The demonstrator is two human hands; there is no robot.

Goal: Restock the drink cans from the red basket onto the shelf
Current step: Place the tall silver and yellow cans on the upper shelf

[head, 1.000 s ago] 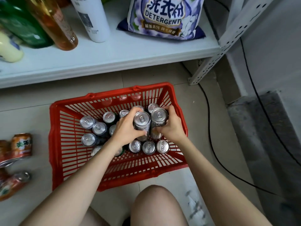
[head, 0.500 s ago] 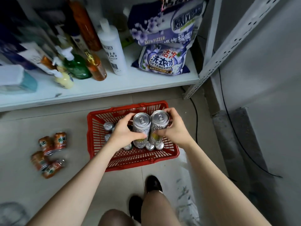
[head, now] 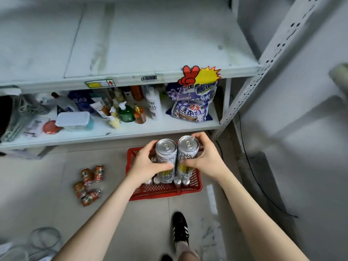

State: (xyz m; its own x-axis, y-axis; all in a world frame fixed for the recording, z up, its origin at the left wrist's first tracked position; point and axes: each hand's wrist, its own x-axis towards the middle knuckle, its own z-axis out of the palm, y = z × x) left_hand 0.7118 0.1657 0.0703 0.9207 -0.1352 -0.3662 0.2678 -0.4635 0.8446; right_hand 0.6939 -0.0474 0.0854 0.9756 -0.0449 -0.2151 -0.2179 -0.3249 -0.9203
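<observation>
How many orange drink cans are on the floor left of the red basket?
4 orange metal drink cans, clustered on the floor left of the red plastic basket: back-left can, back-right can, middle can, nearest can. Others may be hidden.

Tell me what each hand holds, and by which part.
The left hand grips the left can round its side wall, about mid-height. The right hand grips the right can likewise. Both cans are upright, with their tops uncovered.

This is a small shop. Metal shelves point(head: 150, 44) carry a barcode label point(head: 148, 78), a bright starburst sticker point(head: 209, 74), detergent bags point(head: 190, 110) and bottles point(head: 154, 106). A red basket point(head: 163, 194) stands below.
</observation>
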